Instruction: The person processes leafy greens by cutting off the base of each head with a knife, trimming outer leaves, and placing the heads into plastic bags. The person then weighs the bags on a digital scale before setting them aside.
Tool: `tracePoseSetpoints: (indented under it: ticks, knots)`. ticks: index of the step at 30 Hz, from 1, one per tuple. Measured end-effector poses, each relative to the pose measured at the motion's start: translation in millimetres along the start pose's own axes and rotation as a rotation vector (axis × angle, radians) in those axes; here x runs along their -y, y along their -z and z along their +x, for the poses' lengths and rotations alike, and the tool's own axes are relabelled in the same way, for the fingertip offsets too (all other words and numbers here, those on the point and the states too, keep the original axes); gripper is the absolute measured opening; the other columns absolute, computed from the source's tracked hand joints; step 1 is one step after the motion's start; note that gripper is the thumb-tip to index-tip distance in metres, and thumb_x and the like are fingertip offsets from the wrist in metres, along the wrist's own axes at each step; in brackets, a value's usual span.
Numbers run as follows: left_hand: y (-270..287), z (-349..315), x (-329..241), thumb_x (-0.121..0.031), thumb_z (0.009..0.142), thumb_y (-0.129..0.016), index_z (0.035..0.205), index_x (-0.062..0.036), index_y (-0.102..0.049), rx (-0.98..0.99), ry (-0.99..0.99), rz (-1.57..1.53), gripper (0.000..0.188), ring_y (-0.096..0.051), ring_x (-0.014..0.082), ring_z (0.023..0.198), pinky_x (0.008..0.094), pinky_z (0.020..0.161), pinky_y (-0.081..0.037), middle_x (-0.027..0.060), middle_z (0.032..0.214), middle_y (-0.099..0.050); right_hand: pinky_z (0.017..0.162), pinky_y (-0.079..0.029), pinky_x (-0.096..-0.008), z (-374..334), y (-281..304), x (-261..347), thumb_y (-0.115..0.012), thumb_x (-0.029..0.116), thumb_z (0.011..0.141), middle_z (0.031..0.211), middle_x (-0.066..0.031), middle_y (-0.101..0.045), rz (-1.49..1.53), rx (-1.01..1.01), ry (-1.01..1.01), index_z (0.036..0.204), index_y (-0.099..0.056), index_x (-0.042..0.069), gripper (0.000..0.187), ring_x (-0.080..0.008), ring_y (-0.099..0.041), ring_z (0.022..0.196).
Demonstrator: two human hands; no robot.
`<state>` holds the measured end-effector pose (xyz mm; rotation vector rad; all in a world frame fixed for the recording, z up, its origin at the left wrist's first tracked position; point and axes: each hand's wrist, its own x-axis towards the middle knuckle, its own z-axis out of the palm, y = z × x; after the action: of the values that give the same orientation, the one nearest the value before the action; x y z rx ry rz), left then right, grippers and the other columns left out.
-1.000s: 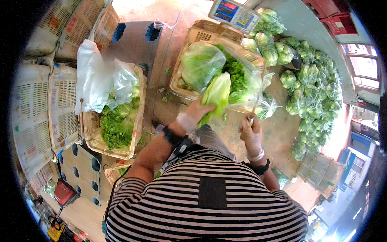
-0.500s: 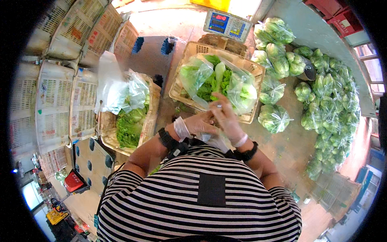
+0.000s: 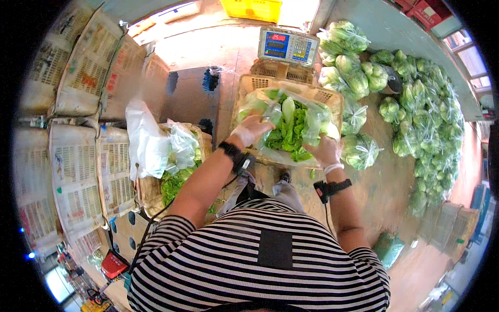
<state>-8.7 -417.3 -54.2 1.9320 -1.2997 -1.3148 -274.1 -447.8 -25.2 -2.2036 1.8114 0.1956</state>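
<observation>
A beige plastic crate [image 3: 332, 95] in front of me holds an opened clear plastic bag [image 3: 313, 108] with leafy green lettuce [image 3: 294, 130] in its middle. My left hand [image 3: 253, 129], in a thin see-through glove, pinches the bag's left side. At the near right corner of the crate, my right hand [image 3: 327, 151], gloved too, has its fingers closed on the bag's other side, their tips partly hidden by plastic. Behind the crate stands a digital weighing scale [image 3: 289, 46] with a lit red display.
On my left, another crate [image 3: 150, 195] holds greens and loose white plastic bags [image 3: 147, 143]. Stacked beige crates [image 3: 75, 166] line the far left. Many bagged green vegetables [image 3: 423, 122] are piled on the right. A yellow crate [image 3: 252, 9] stands at the back.
My hands were together at the crate's near edge; now they are apart, one on each side of the bag. My view has shifted slightly, and the scale's display reads differently.
</observation>
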Motion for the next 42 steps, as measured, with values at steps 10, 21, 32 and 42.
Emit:
tracePoseSetpoints:
  ticks: [10,21,32,42]
  knots:
    - [51.8,-2.0,-35.8,-0.019,0.076,-0.054,0.071,-0.0033,-0.057,0.021,-0.001,-1.066,0.017,-0.054,0.0139,0.062,0.0244,0.056,-0.047,0.0131,0.089,-0.061,0.067,-0.044,-0.0263,38.6,10.7,-23.4,-0.044,0.026,0.089,0.079,-0.0039,-0.060,1.788,0.456,0.029,0.098,-0.063,0.007,0.028,-0.0120,-0.052,0.067]
    - [49.8,-18.9,-108.9,-0.017,0.073,-0.054,0.102,0.0018,-0.059,0.492,-0.180,-1.095,0.035,-0.051,0.0197,0.107,0.0257,0.058,-0.050,0.0070,0.124,-0.050,0.106,-0.021,-0.0364,61.5,84.6,56.4,-0.035,0.056,0.088,0.137,-0.0225,-0.031,0.913,0.141,0.779,0.130,-0.037,-0.001,0.071,-0.0317,-0.026,0.130]
    - [25.7,-8.7,-89.0,-0.019,0.076,-0.050,0.097,0.0009,-0.059,0.579,0.005,-1.048,0.031,-0.056,0.0199,0.092,0.0341,0.071,-0.052,0.0102,0.101,-0.059,0.087,-0.038,-0.0430,94.7,66.6,73.7,-0.040,0.067,0.079,0.105,-0.0241,-0.053,0.631,0.305,0.994,0.115,-0.053,0.004,0.074,-0.0415,-0.049,0.098]
    - [53.4,12.5,-71.5,-0.034,0.084,-0.049,0.109,-0.0038,-0.060,0.670,-0.148,-0.562,0.040,-0.051,0.0132,0.105,0.0220,0.076,-0.041,0.0061,0.117,-0.057,0.083,-0.044,-0.0345,98.8,58.3,81.8,-0.054,0.031,0.085,0.109,-0.0147,-0.058,0.679,0.414,0.944,0.117,-0.053,0.005,0.041,-0.0274,-0.056,0.096]
